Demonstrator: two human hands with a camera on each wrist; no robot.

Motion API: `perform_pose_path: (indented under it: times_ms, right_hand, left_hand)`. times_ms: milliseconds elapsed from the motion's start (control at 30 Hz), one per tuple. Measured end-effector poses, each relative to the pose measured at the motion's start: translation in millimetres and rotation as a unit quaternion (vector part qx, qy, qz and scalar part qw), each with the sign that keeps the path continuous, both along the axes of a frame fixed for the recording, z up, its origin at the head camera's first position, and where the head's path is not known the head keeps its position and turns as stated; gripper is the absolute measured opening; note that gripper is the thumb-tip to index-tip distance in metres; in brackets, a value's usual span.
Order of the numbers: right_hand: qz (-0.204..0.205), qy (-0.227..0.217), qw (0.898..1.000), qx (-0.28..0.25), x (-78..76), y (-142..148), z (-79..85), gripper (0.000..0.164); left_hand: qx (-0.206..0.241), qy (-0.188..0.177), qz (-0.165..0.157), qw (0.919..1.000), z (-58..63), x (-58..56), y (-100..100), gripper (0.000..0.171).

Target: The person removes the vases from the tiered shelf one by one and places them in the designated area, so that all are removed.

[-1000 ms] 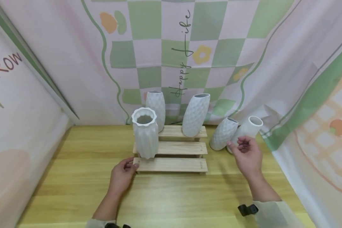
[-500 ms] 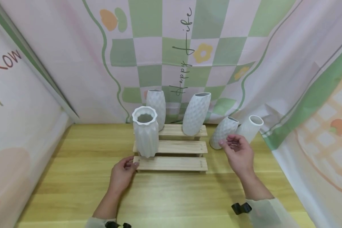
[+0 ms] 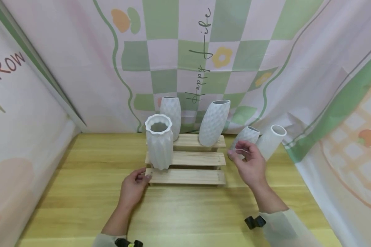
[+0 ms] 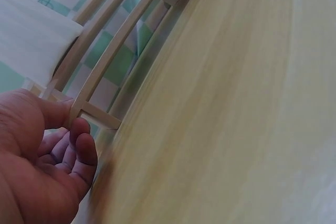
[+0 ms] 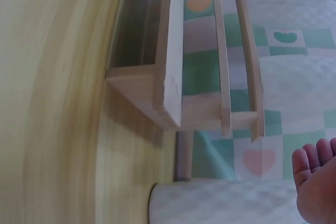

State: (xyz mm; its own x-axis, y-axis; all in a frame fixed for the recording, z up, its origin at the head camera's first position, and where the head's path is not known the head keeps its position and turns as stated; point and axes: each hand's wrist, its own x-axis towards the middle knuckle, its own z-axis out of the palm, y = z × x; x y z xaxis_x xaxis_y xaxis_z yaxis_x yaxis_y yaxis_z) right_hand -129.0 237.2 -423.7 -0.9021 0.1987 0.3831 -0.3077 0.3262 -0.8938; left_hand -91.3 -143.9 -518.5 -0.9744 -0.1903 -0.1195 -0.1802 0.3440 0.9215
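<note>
A three-step wooden stand is on the table, and my left hand pinches the left end of its lowest step. The left wrist view shows the thumb and fingers of that hand at the corner. A fluted white vase is upright at the middle step's left end. On the top step are two white diamond-textured vases, one at left and a leaning-shaped one at right. My right hand, fingers loosely bent and holding nothing, partly hides a shorter textured vase right of the stand.
Beside the shorter vase, a smooth round-mouthed white vase is at the right. The wood-grain table is bordered by printed curtains behind and at both sides.
My right hand has moved left, from in front of the smooth vase to in front of the shorter textured one. The left hand keeps its hold on the stand; the vases have not moved.
</note>
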Motion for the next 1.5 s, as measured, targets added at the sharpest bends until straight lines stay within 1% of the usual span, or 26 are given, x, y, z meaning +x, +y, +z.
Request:
perform_pose_path:
  times_ms: [100, 200, 300, 533, 767, 967, 1200, 1500]
  right_hand:
    - [0.012, 0.003, 1.000, 0.004, -3.6, -5.8, 2.6, 0.052]
    - [0.033, 0.003, 0.999, 0.008, -4.9, -11.0, 5.7, 0.058]
    - [0.045, -0.004, 0.999, 0.018, -6.4, -15.5, 6.6, 0.064]
    - [0.063, -0.016, 0.997, 0.040, -13.7, -25.0, 5.5, 0.080]
    - [0.076, -0.016, 0.994, 0.074, -20.4, -30.9, 8.0, 0.090]
    - [0.078, -0.020, 0.994, 0.070, -30.1, -36.6, 8.8, 0.093]
    - [0.072, -0.041, 0.993, 0.080, -41.8, -44.0, 10.4, 0.097]
    - [0.057, -0.053, 0.992, 0.098, -49.8, -50.2, 12.5, 0.099]
  left_hand:
    - [-0.002, 0.002, 0.000, 1.0000, 0.0, -0.9, -0.2, 0.043]
    - [-0.003, -0.001, -0.001, 1.0000, -0.5, -0.8, -0.4, 0.044]
    - [-0.003, -0.005, -0.002, 1.0000, -0.5, 0.1, 0.0, 0.044]
    - [0.001, -0.008, 0.000, 1.0000, -0.2, 0.6, 0.3, 0.043]
    - [0.001, -0.008, 0.007, 0.9999, 0.1, 0.7, 0.3, 0.042]
    - [0.000, -0.012, 0.008, 0.9999, -0.9, 0.2, 0.6, 0.042]
    - [0.000, -0.006, 0.010, 0.9999, -0.4, 0.1, 1.4, 0.041]
    - [0.001, -0.014, 0.004, 0.9999, -2.2, -0.2, 0.6, 0.042]
